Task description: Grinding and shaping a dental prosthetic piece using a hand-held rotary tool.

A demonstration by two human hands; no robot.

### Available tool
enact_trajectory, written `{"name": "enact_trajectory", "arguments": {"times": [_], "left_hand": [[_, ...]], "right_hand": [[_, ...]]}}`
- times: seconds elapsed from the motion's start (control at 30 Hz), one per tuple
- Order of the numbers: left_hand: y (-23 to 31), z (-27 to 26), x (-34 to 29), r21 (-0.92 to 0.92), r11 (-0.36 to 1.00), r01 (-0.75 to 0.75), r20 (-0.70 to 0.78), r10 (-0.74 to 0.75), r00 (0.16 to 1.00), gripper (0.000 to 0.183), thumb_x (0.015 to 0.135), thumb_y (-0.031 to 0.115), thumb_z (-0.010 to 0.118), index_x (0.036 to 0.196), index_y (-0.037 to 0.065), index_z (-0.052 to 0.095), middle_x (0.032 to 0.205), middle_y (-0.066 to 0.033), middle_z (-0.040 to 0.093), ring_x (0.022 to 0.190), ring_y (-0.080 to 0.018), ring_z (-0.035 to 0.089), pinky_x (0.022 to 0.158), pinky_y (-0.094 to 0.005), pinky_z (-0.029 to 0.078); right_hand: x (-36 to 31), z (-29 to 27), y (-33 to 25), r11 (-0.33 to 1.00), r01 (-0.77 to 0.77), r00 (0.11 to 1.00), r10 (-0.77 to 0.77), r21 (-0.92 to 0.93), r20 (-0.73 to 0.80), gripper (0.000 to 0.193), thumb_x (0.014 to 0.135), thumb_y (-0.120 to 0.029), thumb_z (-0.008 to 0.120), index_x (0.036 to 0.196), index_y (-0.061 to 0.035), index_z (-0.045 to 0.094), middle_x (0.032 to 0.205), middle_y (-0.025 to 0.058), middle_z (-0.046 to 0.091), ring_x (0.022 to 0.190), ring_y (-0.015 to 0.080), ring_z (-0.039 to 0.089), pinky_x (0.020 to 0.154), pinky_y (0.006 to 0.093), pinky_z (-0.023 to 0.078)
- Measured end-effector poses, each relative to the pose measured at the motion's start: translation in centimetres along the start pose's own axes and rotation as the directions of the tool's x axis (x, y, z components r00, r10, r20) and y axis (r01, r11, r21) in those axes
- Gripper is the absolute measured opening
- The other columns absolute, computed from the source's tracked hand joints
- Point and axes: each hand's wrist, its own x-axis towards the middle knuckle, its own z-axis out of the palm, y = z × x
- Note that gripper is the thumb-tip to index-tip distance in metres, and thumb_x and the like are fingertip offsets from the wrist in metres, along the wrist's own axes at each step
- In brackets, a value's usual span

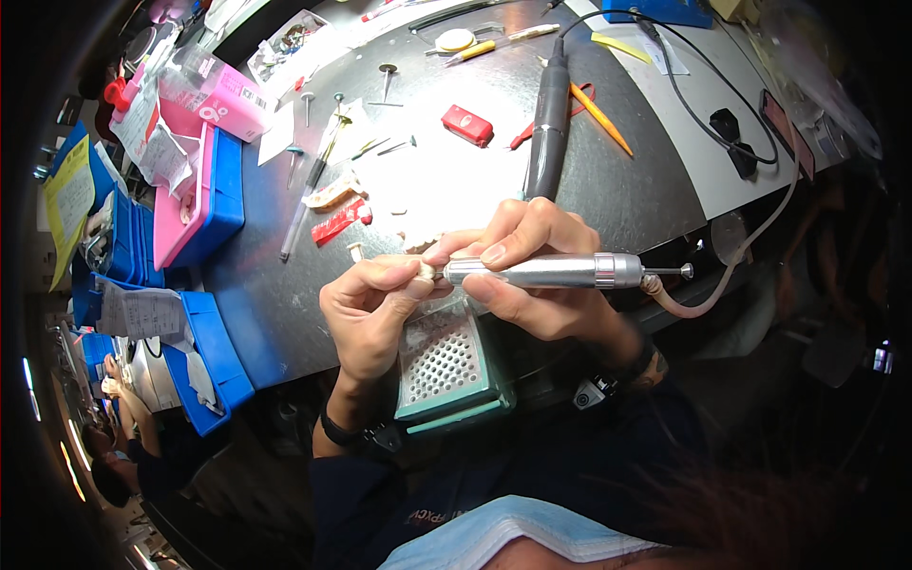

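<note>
Grip of left hand (366,313) pinches a small pale piece (427,273) at the tip of silver handpiece (575,272), held in right hand (540,237), so slippage could, I think, nick the skin.

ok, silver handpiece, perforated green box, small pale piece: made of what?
Silver handpiece: likely polished metal; long bright highlights.
Perforated green box: smooth, even colour; painted metal or plastic, can't tell.
Small pale piece: matte off-white, no clear shine; perhaps plaster or ceramic, partly hidden.
</note>
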Motion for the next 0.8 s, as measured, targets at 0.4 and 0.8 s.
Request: {"name": "enact_trajectory", "arguments": {"times": [0.4,0.8], "left_hand": [[1.1,0.9,0.3,0.066,0.992,0.105,-0.022,-0.104,0.994,0.016,0.093,0.001,0.061,0.108,-0.005,0.059,0.099,-0.0160,0.067,0.087,-0.0226,0.070,0.078,-0.0352,0.062],[0.7,0.4,0.2,0.002,0.998,0.060,0.006,-0.060,0.998,0.018,0.089,-0.006,0.065,0.106,-0.009,0.060,0.102,-0.0215,0.068,0.090,-0.0251,0.071,0.083,-0.0375,0.061]], "right_hand": [[0.3,-0.1,-0.7,0.978,0.011,1.000,-0.006,0.207,-0.024,0.024,0.086,0.007,0.065,0.099,-0.0032,0.047,0.090,0.0134,0.060,0.099,0.0327,0.070,0.081,0.0374,0.057],[0.0,0.0,-0.5,0.999,0.042,0.999,-0.042,-0.003,0.030,0.026,0.084,0.005,0.068,0.100,-0.0044,0.050,0.090,0.0142,0.061,0.098,0.0376,0.069,0.084,0.0441,0.058]]}}
